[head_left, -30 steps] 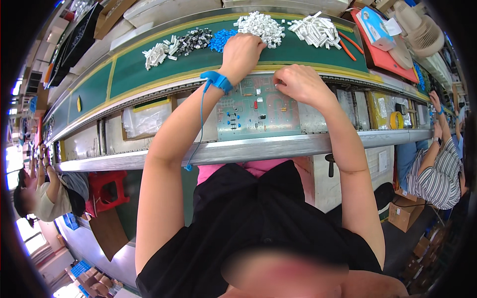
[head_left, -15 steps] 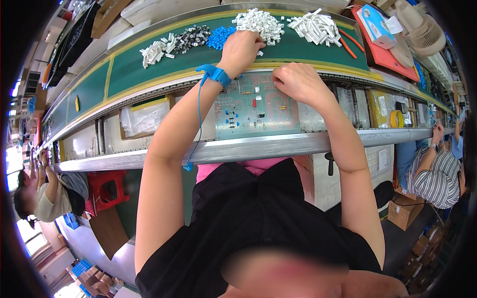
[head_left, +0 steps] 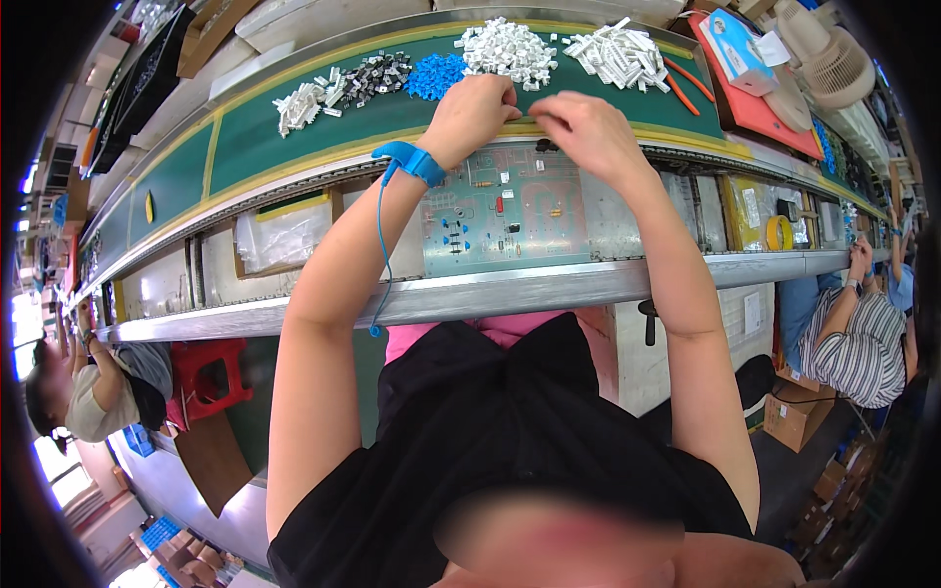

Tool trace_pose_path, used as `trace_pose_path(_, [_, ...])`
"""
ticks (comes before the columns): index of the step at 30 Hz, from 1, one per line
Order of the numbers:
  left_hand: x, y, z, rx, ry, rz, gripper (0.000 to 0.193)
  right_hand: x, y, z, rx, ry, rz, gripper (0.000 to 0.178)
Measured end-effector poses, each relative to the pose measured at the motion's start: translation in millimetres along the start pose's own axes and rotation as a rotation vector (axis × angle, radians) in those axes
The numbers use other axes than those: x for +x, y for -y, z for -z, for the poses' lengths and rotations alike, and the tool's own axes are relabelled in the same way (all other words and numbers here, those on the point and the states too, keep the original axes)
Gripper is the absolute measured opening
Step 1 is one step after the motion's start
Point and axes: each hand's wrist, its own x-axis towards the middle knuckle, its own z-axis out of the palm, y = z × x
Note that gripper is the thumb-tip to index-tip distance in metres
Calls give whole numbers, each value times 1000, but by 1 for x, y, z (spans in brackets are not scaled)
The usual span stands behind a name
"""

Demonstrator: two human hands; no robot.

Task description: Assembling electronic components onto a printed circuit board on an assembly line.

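My left hand (head_left: 474, 116) is over the green belt, just in front of the pile of small white connectors (head_left: 505, 54). Its thumb and fingertips are pressed together; anything between them is too small to make out. A blue wrist strap (head_left: 420, 164) with a cord is on that arm. Close to its right, my right hand (head_left: 591, 135) hovers above the far edge of the circuit board (head_left: 505, 244), fingers curled in. What it pinches, if anything, I cannot see. The board lies on the rails, carrying blue, red, white and tan parts. A dark spot shows by its far edge.
Along the belt lie piles of blue parts (head_left: 436, 76), black parts (head_left: 380, 76), white pieces (head_left: 299, 106) and long white connectors (head_left: 619, 56). Orange-handled pliers (head_left: 689, 86) rest at the right. A metal rail (head_left: 490, 294) runs in front of me. Other people sit at both sides.
My right hand has lifted from the board's far edge toward the belt. My left hand has drawn back slightly from the white connector pile, so both hands are now closer together.
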Motion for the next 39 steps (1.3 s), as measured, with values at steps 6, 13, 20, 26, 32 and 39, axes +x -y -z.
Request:
trace_pose_path(6, [-2,4,9,-65,31,-21,16,15,-34,-32,-114,-205,51,18])
trace_pose_path(13, [-21,11,31,-253,8,12,18,28,-39,-45,-270,-363,196,7])
trace_pose_path(20, [-51,20,42,-441,-98,142,16,31,-41,-50,-154,-408,185,5])
trace_pose_path(26, [-71,17,43,-158,-174,45,17,27,-36,-40,93,-403,61,9])
trace_pose_path(32, [-81,30,40,144,-92,-127,11,21,-31,-25,294,-313,-128,12])
trace_pose_path(39, [-78,30,38,124,-44,-96,8,20,-30,-23,382,-324,-143,18])
